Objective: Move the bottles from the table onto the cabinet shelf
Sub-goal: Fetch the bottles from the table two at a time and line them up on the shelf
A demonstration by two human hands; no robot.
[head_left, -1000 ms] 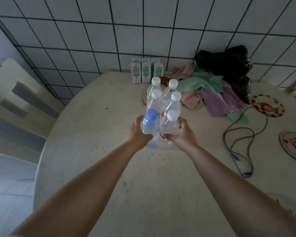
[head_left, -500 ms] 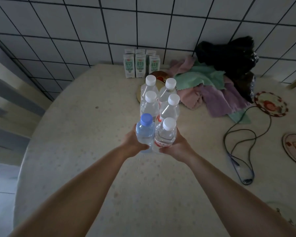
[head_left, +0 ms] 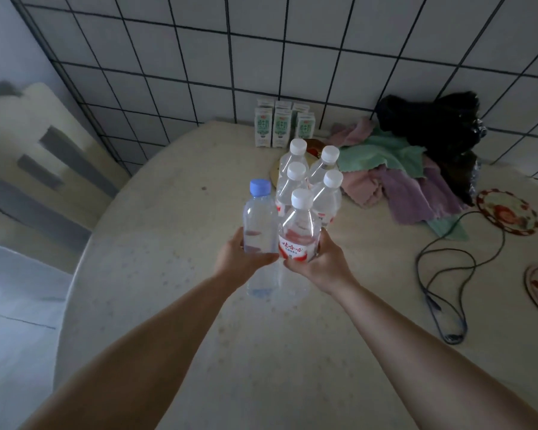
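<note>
My left hand (head_left: 241, 262) grips a clear bottle with a blue cap (head_left: 259, 218) around its middle. My right hand (head_left: 319, 263) grips a clear bottle with a white cap and a red label (head_left: 298, 229). The two held bottles are upright and side by side, raised above the round table (head_left: 168, 274). Behind them several more white-capped bottles (head_left: 308, 181) stand close together on the table. No cabinet shelf is in view.
Small green-and-white cartons (head_left: 278, 127) stand by the tiled wall. Coloured cloths (head_left: 395, 178) and a black bag (head_left: 432, 122) lie at the back right. A dark cable (head_left: 441, 274) and two decorated plates (head_left: 507, 212) are on the right. A chair back (head_left: 38, 169) stands left.
Both hands have lifted their bottles up off the table and drawn them toward me, away from the standing group. The view has shifted slightly.
</note>
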